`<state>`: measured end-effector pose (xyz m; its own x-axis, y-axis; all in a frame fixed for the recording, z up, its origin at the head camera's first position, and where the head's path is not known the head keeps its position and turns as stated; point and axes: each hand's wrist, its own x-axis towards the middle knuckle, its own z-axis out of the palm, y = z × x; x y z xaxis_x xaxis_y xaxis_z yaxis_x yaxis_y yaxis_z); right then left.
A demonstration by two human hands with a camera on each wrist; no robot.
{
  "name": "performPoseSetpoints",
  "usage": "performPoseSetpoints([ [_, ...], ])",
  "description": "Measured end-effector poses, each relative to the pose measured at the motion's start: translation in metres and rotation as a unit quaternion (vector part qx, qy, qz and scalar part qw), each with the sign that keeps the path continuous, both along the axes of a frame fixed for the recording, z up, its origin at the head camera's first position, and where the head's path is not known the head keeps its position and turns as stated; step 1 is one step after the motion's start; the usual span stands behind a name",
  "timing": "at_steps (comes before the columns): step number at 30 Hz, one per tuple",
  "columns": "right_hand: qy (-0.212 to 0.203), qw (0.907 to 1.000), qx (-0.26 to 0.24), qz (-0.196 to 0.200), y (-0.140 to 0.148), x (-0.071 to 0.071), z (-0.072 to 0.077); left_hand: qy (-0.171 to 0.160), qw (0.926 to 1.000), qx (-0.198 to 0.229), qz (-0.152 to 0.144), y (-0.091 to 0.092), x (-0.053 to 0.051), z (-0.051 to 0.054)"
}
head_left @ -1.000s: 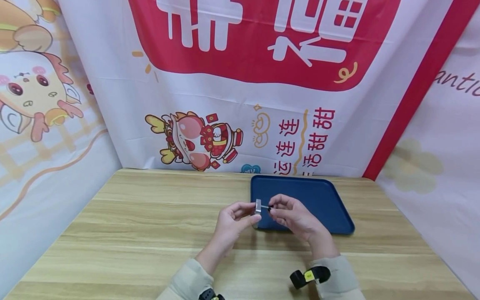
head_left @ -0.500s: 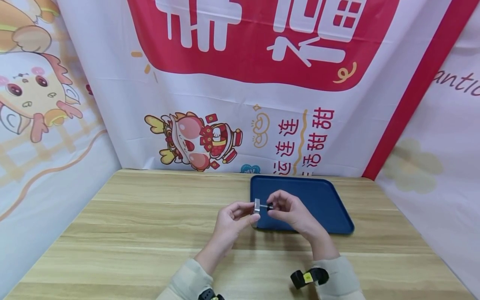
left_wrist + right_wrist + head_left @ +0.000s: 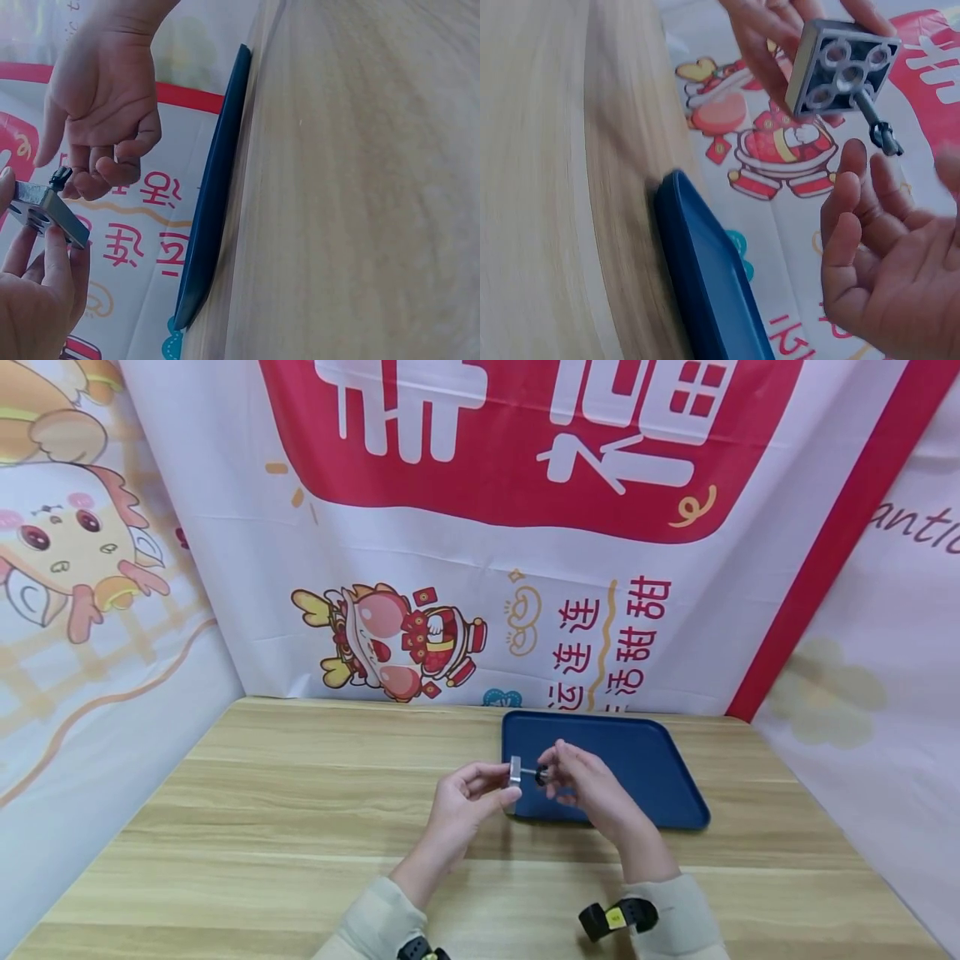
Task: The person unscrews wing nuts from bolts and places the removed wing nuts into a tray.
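Left hand (image 3: 467, 802) gripping block (image 3: 515, 772), right hand (image 3: 591, 787) loose beside its rod (image 3: 871, 114), ringed face (image 3: 850, 76) in right wrist view, edge-on from head

The pale wood-grain table (image 3: 247, 810) carries a dark blue rimmed tray (image 3: 637, 768), lying flat near its far edge, toward the far right corner.

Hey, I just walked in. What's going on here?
A person is handling a small square block with round holes in its face. The left hand grips it above the wooden table. A thin rod with a dark piece near its end sticks out of the block. The right hand is beside that end, fingers loosely bent, not gripping it. A blue tray lies on the table.
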<state>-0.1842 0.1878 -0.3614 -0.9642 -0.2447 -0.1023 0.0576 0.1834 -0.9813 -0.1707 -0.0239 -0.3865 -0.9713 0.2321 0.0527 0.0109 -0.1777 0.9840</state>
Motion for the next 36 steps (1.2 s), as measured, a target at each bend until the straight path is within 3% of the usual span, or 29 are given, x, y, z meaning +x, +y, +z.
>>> performPoseSetpoints([
  [4,-0.070,0.9957,-0.061,0.002,-0.003,0.000,-0.001,0.003,1.0000,0.001,0.001,0.000,0.000,0.000],
  [8,-0.088,0.9914,-0.095,0.013,-0.004,-0.001,-0.002,0.003,1.0000,-0.001,0.003,0.000,0.001,0.000],
  [26,-0.068,0.9912,-0.109,0.030,0.004,-0.002,-0.001,0.002,1.0000,0.000,0.001,0.001,0.000,-0.001],
  [36,-0.035,0.9934,-0.102,0.041,0.008,-0.004,-0.004,0.003,1.0000,-0.006,-0.001,0.001,0.001,-0.001],
])
